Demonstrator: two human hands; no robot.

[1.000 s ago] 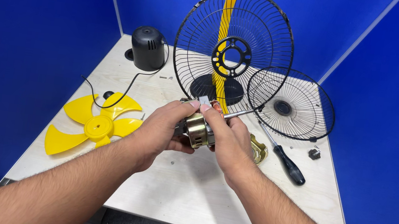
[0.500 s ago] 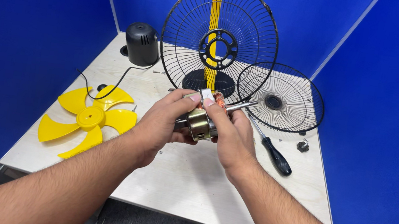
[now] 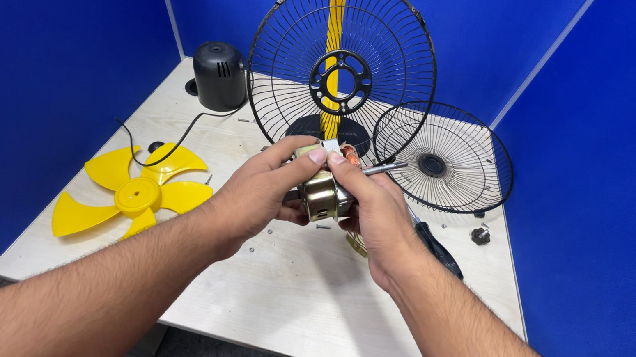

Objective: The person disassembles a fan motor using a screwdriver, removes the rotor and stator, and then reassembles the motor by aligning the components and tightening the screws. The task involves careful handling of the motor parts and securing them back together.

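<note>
Counter [image 3: 301, 300]: blade [image 3: 135, 190], guards [image 3: 342, 66], cap [image 3: 219, 76] lie detached. Left hand [image 3: 262, 191], right hand [image 3: 371, 211] both clasp motor [image 3: 322, 191], removed.

A pale wooden worktop [image 3: 293, 299] is sitting between blue walls. A yellow fan blade [image 3: 135, 192] is lying flat at the left. A black motor cover [image 3: 219, 76] is standing at the back corner, with a black cord [image 3: 174, 142] trailing near it. A big wire guard [image 3: 343, 62] is standing upright, and a smaller wire guard [image 3: 444, 156] is lying beside it. A black-handled screwdriver [image 3: 436, 249] is lying to the right.
</note>
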